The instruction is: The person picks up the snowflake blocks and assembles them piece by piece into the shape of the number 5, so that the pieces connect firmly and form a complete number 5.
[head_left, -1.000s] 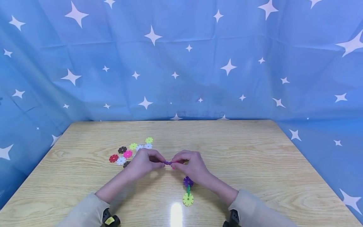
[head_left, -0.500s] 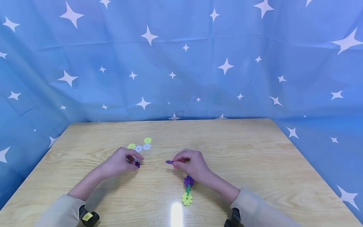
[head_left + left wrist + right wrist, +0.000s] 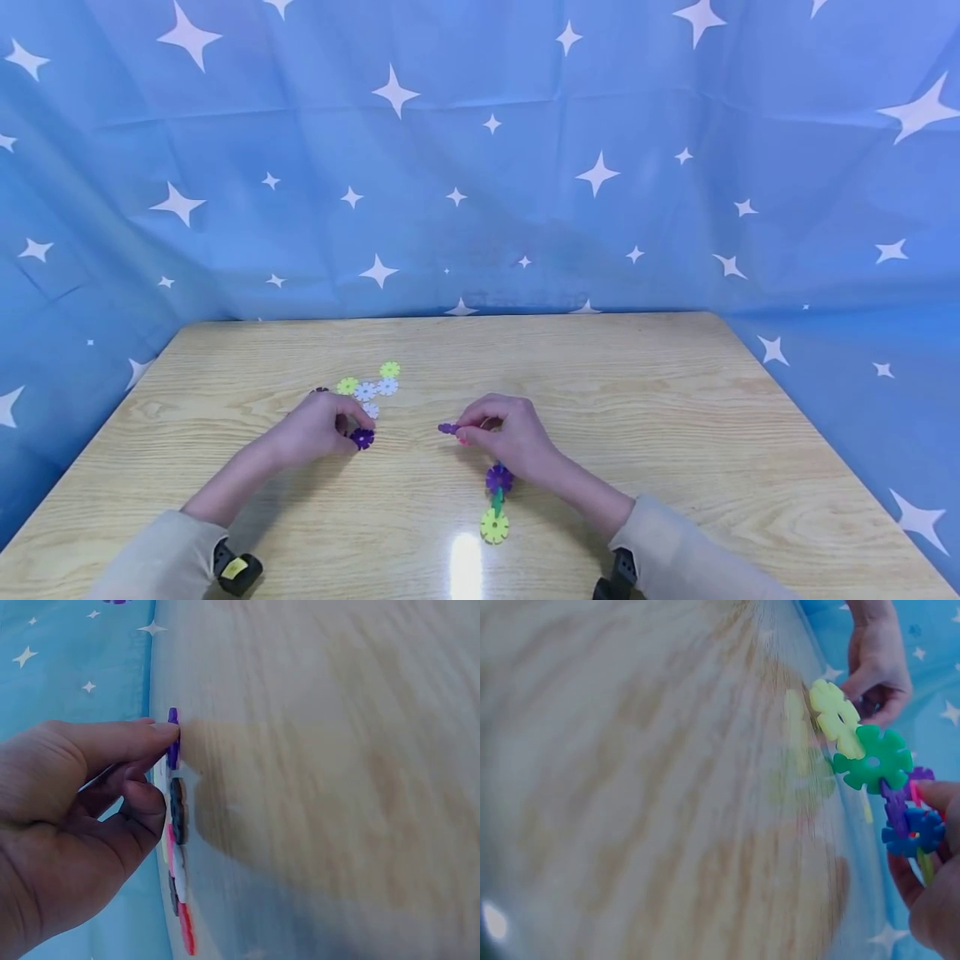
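Observation:
In the head view my left hand (image 3: 318, 427), low over the left of the table, pinches a dark purple notched plastic disc (image 3: 362, 438). The left wrist view has the thumb against that purple disc (image 3: 173, 739), close to the wood. Right of centre, my right hand (image 3: 510, 433) holds a chain of linked notched discs. A purple disc (image 3: 447, 428) sticks out left of its fingertips. Toward me hang another purple disc (image 3: 498, 478), a green disc (image 3: 497, 502) and a yellow disc (image 3: 494, 527). The right wrist view adds a blue disc (image 3: 913, 834) by the fingers.
Loose discs lie beyond my left hand: yellow ones (image 3: 390, 369), pale ones (image 3: 365, 392) and a dark one (image 3: 319, 389) partly hidden. The left wrist view also has a red disc (image 3: 187, 930). The wooden table (image 3: 637, 375) meets a blue star-patterned curtain (image 3: 480, 208) behind.
My left hand has left the chain's purple disc and moved left to the loose discs, where a separate purple disc now shows at its fingertips. The right hand has barely moved.

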A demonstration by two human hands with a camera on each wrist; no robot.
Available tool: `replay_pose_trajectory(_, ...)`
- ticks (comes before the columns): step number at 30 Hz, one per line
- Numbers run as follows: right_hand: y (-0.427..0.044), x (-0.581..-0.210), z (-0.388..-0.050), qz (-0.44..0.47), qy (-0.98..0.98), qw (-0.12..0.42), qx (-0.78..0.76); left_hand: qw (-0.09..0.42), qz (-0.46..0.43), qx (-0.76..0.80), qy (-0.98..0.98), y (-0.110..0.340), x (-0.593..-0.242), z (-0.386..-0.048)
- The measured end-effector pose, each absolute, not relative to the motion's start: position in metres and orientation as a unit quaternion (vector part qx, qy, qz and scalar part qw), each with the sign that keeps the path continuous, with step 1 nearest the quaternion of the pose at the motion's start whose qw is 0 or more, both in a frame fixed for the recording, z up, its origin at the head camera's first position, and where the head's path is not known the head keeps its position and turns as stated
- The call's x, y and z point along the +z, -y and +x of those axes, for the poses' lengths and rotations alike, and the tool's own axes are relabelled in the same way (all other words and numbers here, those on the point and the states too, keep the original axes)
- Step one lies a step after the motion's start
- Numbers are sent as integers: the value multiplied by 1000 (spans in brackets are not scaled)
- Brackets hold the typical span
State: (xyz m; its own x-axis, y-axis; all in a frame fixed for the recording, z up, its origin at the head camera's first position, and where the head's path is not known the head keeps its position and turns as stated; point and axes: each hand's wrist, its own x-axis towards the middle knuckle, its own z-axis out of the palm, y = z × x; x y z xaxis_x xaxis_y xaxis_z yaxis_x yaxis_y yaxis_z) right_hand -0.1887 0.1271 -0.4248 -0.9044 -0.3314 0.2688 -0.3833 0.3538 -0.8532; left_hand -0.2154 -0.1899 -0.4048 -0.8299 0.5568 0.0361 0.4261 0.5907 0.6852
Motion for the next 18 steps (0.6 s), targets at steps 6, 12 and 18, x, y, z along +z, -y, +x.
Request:
replay_pose_trajectory(6,-127,-423,-188,217,823,19,525,92,279,342,-892,184,-402,-217)
replay_pose_trajectory(12,-127,-423,-188,219,820,19,529,87,265,339,-899,182,-401,-217)
replay_pose_trajectory(18,-128,-423,-188,217,823,17,524,107,253,352,-895,177,-402,-216)
